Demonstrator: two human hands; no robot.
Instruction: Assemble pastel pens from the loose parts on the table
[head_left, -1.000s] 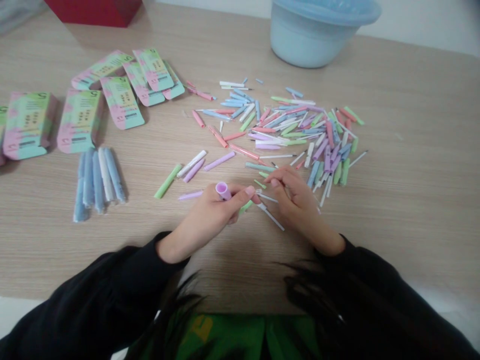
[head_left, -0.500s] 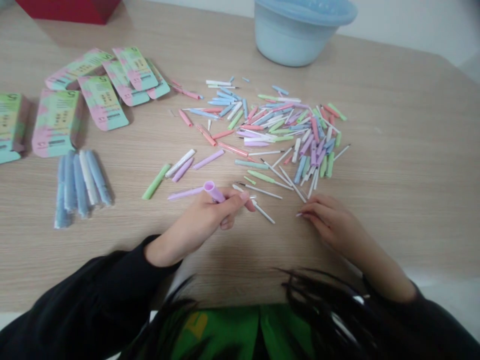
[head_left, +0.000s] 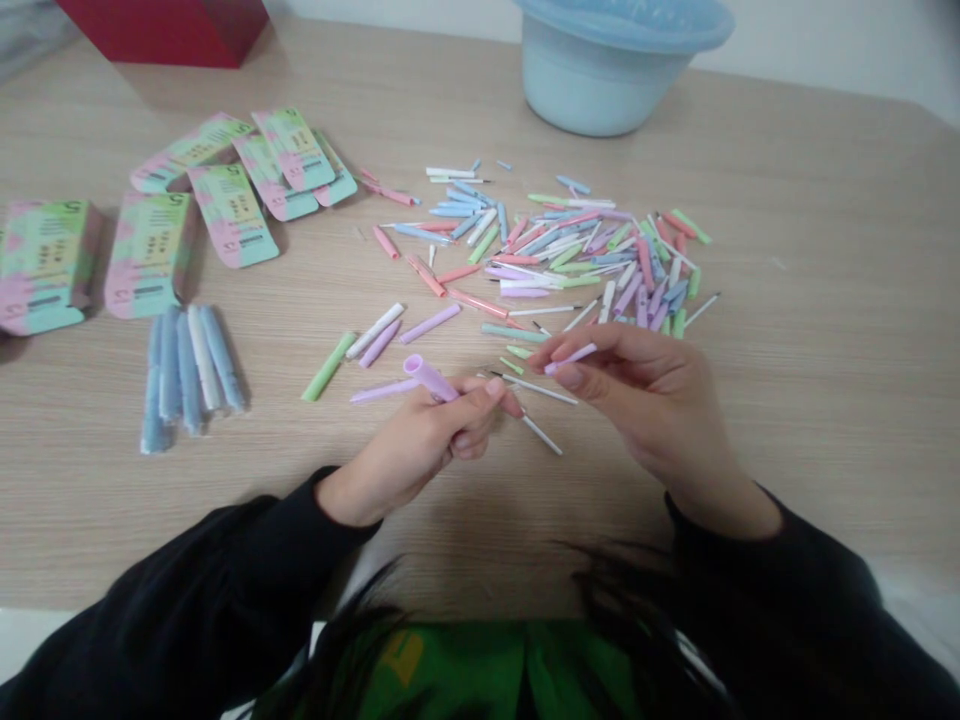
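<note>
My left hand [head_left: 442, 428] is closed around a purple pen barrel [head_left: 429, 378], its hollow end pointing up and left. Between the thumb and fingertips of my right hand [head_left: 637, 390] is a thin purple pen part [head_left: 571, 358], held just above the table. White pen refills [head_left: 541, 434] lie under and between the hands. Beyond my right hand spreads a loose heap of pen parts [head_left: 585, 245] in pink, blue, green, purple and white, partly hidden by that hand. Left of my left hand are a green pen barrel [head_left: 328, 367] and several purple and white ones [head_left: 376, 330].
A row of blue and white wrapped pens [head_left: 190, 368] lies at the left. Behind it are several pastel card boxes [head_left: 232, 215]. A light blue basin [head_left: 606, 80] stands at the back, with a red box [head_left: 172, 30] at the back left.
My right hand has lifted and come left toward my left hand, bringing the thin purple part up from the table. My left hand keeps its hold. The view has shifted slightly.
</note>
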